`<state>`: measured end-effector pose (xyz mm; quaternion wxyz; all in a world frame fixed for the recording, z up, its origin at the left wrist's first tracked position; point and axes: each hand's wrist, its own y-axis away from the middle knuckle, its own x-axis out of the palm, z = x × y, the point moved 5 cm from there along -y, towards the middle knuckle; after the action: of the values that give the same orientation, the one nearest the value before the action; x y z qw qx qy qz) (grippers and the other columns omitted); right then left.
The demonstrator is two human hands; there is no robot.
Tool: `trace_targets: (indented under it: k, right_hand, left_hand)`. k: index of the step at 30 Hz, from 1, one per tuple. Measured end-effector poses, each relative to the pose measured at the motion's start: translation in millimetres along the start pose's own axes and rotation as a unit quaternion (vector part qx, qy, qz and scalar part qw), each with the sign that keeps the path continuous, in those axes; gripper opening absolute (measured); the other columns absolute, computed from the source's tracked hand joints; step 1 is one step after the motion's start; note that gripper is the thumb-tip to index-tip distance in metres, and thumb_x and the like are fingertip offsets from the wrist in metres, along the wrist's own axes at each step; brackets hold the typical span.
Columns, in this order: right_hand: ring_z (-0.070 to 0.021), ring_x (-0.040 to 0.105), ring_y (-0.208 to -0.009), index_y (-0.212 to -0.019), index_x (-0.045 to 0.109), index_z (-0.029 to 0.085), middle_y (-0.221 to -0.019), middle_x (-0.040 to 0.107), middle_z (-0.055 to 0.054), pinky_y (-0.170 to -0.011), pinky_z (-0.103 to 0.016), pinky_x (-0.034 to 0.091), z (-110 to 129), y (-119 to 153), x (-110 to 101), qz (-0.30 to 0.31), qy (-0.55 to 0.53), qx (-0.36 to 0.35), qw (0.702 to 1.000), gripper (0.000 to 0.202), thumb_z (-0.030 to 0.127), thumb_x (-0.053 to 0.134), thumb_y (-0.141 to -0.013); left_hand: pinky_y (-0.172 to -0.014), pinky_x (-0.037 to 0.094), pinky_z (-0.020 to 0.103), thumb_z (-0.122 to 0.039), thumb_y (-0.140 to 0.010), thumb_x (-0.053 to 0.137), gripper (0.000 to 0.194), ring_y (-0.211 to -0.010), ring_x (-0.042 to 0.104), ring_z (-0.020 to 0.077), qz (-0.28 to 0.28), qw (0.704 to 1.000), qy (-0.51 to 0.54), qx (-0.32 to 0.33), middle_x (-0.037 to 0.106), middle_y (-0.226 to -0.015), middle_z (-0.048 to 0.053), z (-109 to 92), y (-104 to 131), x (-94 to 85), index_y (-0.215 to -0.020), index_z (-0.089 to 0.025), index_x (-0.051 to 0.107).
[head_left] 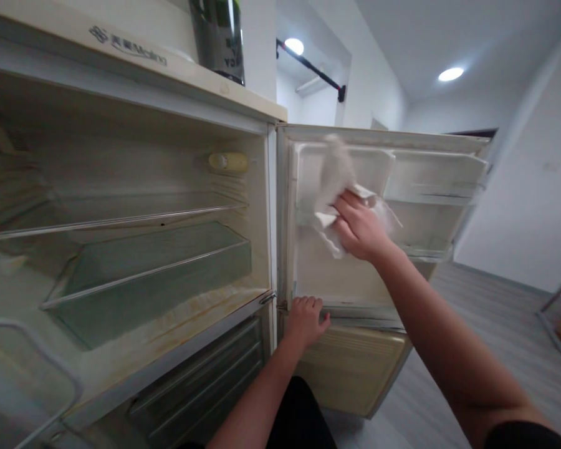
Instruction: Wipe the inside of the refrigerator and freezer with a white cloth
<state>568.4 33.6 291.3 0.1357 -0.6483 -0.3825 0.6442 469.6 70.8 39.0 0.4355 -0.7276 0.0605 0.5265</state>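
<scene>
White cloth (336, 168), bunched and partly blurred, lies in the grasp of the person's right hand (362, 227), in front of the inner face of the open upper door (339, 280) of a refrigerator (264, 199). The left hand (307, 319) rests with bent fingers at that door's lower edge, near the hinge; whether it clasps the edge cannot be told. Below stands the lower door (355, 371), also open. Inside the upper compartment, a clear bin (168, 271) sits tilted beneath a glass shelf (121, 215), above a floor with yellowish stains. A dark container (217, 47) stands on top
</scene>
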Motion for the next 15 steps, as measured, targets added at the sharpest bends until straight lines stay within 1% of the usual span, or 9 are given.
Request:
trace_targets:
  k: [2,3,5,6,8,11,13,15]
  right_hand:
    - [-0.0301,0.062,-0.106,-0.118,0.065,0.014,-0.115,0.069,-0.017,-0.091,-0.042,0.044,13,-34,6,0.046,0.028,0.011,0.998,0.054,0.047,0.027,-0.1]
    - [-0.031,0.063,-0.104,-0.115,0.066,0.012,-0.113,0.069,-0.018,-0.089,-0.041,0.045,20,-48,11,0.071,0.038,0.024,0.996,0.06,0.056,0.028,-0.099]
    - [-0.0324,0.066,-0.101,-0.112,0.068,0.009,-0.11,0.07,-0.021,-0.085,-0.04,0.047,29,-68,18,0.111,0.045,0.043,0.992,0.071,0.068,0.032,-0.095]
    - [-0.0325,0.066,-0.101,-0.112,0.068,0.008,-0.11,0.07,-0.022,-0.084,-0.039,0.048,31,-75,21,0.127,0.04,0.045,0.99,0.073,0.07,0.034,-0.093]
    - [-0.0322,0.067,-0.104,-0.118,0.067,0.007,-0.117,0.069,-0.023,-0.084,-0.037,0.048,33,-83,25,0.157,0.025,0.032,0.987,0.071,0.068,0.04,-0.092]
    - [-0.0323,0.066,-0.106,-0.123,0.065,0.005,-0.128,0.064,-0.024,-0.084,-0.037,0.049,28,-85,27,0.201,0.012,-0.003,0.98,0.072,0.066,0.045,-0.091]
    - [-0.0315,0.066,-0.105,-0.121,0.067,0.006,-0.129,0.064,-0.023,-0.084,-0.036,0.048,22,-82,25,0.23,0.001,-0.026,0.973,0.071,0.067,0.046,-0.09]
    - [-0.0291,0.066,-0.103,-0.119,0.067,0.009,-0.125,0.067,-0.02,-0.082,-0.035,0.048,15,-74,21,0.247,-0.008,-0.047,0.968,0.066,0.065,0.046,-0.091]
  left_hand:
    - [-0.086,0.045,0.043,-0.04,-0.088,0.057,0.024,-0.092,0.063,0.0268,0.002,1.0,-0.005,0.0,0.069,-0.091,0.008,-1,1,0.8,-0.093,-0.018,0.064]
    - [-0.085,0.045,0.043,-0.04,-0.088,0.057,0.024,-0.091,0.063,0.0266,0.005,1.0,-0.007,-0.001,0.069,-0.09,0.008,-1,1,0.5,-0.093,-0.018,0.064]
    - [-0.085,0.044,0.042,-0.041,-0.089,0.056,0.024,-0.091,0.063,0.0264,0.009,1.0,-0.008,-0.001,0.07,-0.091,0.008,0,1,-0.9,-0.092,-0.019,0.063]
    - [-0.084,0.044,0.042,-0.041,-0.09,0.055,0.024,-0.091,0.064,0.0264,0.012,1.0,-0.008,0.0,0.07,-0.092,0.008,1,0,-1.6,-0.092,-0.019,0.063]
    - [-0.083,0.044,0.042,-0.042,-0.091,0.054,0.025,-0.091,0.064,0.0266,0.016,1.0,-0.007,0.009,0.07,-0.093,0.008,2,-1,-3.0,-0.094,-0.019,0.063]
    - [-0.083,0.044,0.042,-0.043,-0.093,0.052,0.026,-0.091,0.064,0.0266,0.02,1.0,-0.007,0.022,0.07,-0.094,0.008,4,0,-4.7,-0.096,-0.019,0.063]
    - [-0.083,0.044,0.042,-0.043,-0.094,0.052,0.027,-0.092,0.064,0.0267,0.019,0.999,-0.007,0.027,0.07,-0.094,0.008,5,2,-6.0,-0.096,-0.019,0.063]
    - [-0.084,0.044,0.042,-0.043,-0.095,0.051,0.027,-0.091,0.064,0.0266,0.018,0.999,-0.005,0.029,0.07,-0.093,0.007,6,4,-7.1,-0.095,-0.019,0.062]
